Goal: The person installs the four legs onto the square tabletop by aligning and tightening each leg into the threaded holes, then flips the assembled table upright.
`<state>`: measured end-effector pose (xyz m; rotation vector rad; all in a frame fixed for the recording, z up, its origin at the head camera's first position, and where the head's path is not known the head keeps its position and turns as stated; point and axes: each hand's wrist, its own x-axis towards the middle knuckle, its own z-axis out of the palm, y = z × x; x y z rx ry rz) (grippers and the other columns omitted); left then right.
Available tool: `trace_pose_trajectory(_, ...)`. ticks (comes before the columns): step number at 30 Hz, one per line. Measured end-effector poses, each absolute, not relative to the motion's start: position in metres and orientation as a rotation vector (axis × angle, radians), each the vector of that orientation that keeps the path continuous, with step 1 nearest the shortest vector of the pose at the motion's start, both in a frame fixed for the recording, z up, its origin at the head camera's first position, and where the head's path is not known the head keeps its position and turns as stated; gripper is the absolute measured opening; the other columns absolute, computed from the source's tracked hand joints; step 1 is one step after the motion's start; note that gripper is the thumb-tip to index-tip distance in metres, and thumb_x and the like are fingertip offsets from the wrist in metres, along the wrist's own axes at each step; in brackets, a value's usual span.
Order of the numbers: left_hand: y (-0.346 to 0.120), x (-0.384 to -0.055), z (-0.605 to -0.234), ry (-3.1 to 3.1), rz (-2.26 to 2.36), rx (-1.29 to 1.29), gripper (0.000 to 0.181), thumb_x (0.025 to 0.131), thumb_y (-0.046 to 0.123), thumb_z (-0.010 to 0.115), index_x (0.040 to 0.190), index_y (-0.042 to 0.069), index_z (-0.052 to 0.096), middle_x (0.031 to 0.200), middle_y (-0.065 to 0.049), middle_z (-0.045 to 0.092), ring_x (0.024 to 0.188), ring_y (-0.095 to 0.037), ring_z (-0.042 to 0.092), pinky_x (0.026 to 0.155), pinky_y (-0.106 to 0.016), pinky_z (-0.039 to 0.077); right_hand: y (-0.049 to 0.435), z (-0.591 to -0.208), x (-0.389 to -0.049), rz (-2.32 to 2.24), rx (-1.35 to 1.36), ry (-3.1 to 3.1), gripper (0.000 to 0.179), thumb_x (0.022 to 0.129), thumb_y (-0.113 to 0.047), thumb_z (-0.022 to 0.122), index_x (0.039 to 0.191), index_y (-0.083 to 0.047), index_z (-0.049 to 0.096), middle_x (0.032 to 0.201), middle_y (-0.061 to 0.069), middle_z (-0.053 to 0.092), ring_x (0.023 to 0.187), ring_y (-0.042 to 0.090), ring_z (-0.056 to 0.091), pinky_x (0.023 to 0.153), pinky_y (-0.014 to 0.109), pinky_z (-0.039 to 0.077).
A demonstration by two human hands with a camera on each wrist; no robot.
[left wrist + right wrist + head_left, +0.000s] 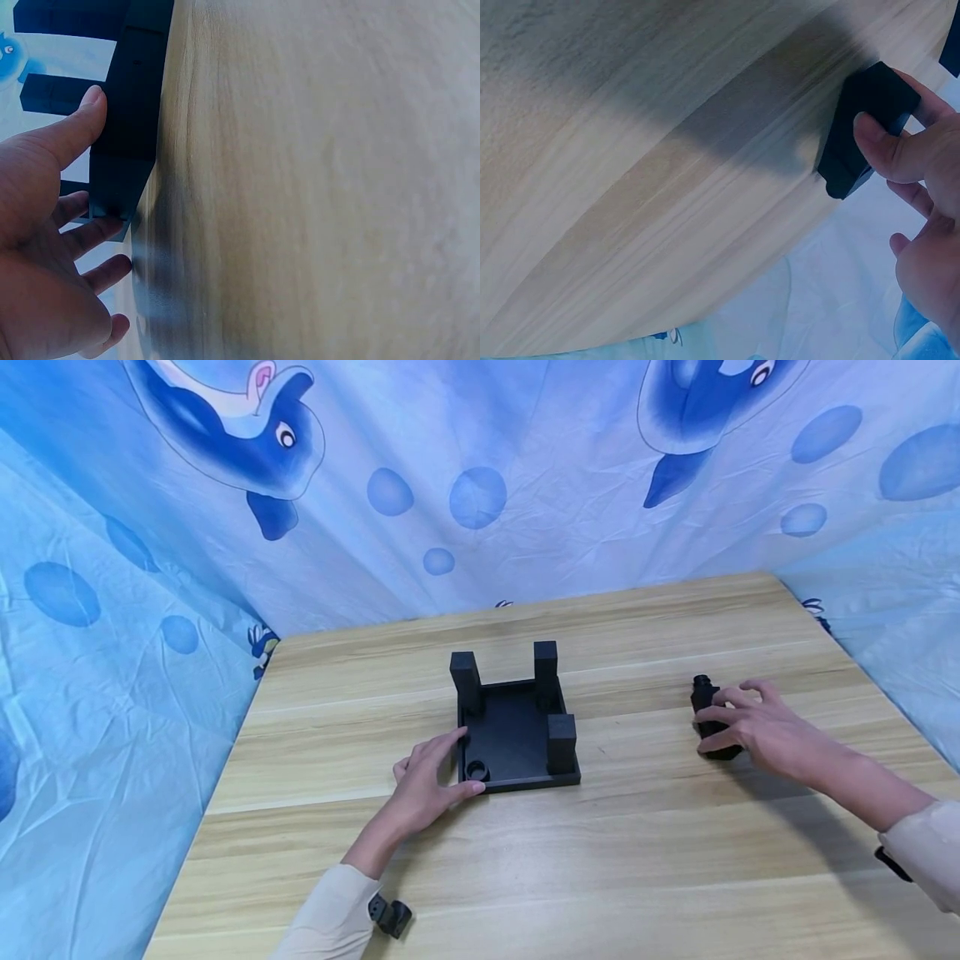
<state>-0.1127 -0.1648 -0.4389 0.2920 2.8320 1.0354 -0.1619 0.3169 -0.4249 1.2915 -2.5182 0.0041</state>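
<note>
A square black tray-like base [510, 739] with a raised rim lies on the table. Three black square posts [561, 743] stand up at its corners, and the near-left corner has a round black socket [477, 770]. My left hand [423, 785] holds the base by that corner, thumb on the front rim and fingers along the left side. Off to the right lies a separate black post [705, 702] with a narrower round threaded-looking end pointing away. My right hand [765, 735] grips it from above, and in the right wrist view the thumb presses on the post's side [874, 105].
The wooden tabletop [600, 860] runs under everything. Blue cloth [450, 460] printed with dolphins and bubbles hangs behind and along the sides. Black wrist-worn devices [390, 917] sit below both hands.
</note>
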Motion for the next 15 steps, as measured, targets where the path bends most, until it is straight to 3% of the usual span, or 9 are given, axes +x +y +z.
trace_pose_trajectory(5, -0.164, -0.113, -0.439, 2.828, 1.048, 0.286, 0.082, 0.080, 0.045, 0.076, 0.149, 0.029, 0.036, 0.150, 0.005, 0.037, 0.132, -0.019, 0.031, 0.101, -0.051, 0.010, 0.312, -0.421, -0.163, 0.156, 1.268, -2.454, 0.066, 0.048, 0.018, 0.079, 0.096, -0.027, 0.075, 0.108, 0.008, 0.067, 0.103, 0.032, 0.052, 0.084, 0.060, 0.030)
trace_pose_trajectory(10, -0.164, -0.113, -0.439, 2.825, 1.051, 0.285, 0.082, 0.080, 0.046, 0.076, 0.149, 0.030, 0.035, 0.150, 0.005, 0.037, 0.132, -0.019, 0.030, 0.101, -0.051, 0.010, 0.303, -0.411, -0.161, 0.518, 1.141, -2.483, 0.066, 0.054, 0.009, 0.083, 0.110, -0.023, 0.073, 0.111, 0.002, 0.069, 0.105, 0.027, 0.052, 0.085, 0.057, 0.027)
trace_pose_trajectory(13, -0.165, -0.113, -0.438, 2.825, 1.047, 0.289, 0.082, 0.080, 0.047, 0.075, 0.149, 0.030, 0.035, 0.150, 0.005, 0.037, 0.133, -0.020, 0.030, 0.101, -0.051, 0.010, 0.295, -0.401, -0.160, 0.838, 0.983, -2.546, 0.061, 0.060, 0.006, 0.084, 0.114, -0.020, 0.072, 0.110, 0.001, 0.070, 0.106, 0.014, 0.051, 0.093, 0.039, 0.030)
trace_pose_trajectory(15, -0.165, -0.113, -0.438, 2.825, 1.045, 0.288, 0.082, 0.080, 0.047, 0.075, 0.149, 0.030, 0.035, 0.150, 0.005, 0.037, 0.133, -0.019, 0.030, 0.101, -0.052, 0.010, 0.289, -0.393, -0.159, 1.048, 0.816, -2.624, 0.054, 0.068, 0.002, 0.082, 0.117, -0.019, 0.071, 0.113, -0.001, 0.068, 0.108, 0.005, 0.050, 0.091, 0.022, 0.032)
